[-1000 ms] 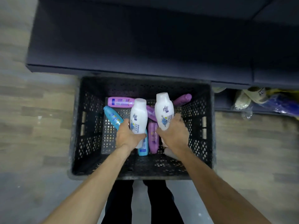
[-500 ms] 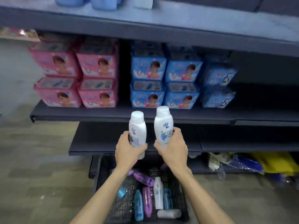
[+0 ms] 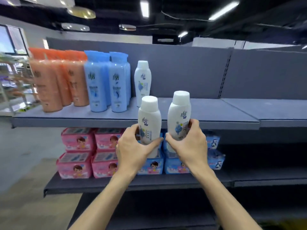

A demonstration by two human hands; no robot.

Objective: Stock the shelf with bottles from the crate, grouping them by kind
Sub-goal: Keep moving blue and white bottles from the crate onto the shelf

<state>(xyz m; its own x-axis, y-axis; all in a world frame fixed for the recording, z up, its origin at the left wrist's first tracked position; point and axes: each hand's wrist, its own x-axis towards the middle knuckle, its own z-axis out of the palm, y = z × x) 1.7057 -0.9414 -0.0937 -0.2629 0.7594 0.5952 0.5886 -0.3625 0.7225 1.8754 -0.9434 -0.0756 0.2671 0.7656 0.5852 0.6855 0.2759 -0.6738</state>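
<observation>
My left hand [image 3: 132, 150] grips one white bottle [image 3: 149, 119], my right hand [image 3: 187, 146] another [image 3: 179, 115], both upright before the shelf [image 3: 207, 112], probably bound beside the matching white one [image 3: 142, 82] standing there.

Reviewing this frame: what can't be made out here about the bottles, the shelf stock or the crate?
- Crate: out of the head view, so the remaining bottles are unknown.
- Label text on the white bottle in the left hand and the one in the right hand: blurred, partly covered by fingers.
- Orange bottles: motion-blurred, count unclear.
- Blue packs: partly hidden behind both hands.
</observation>
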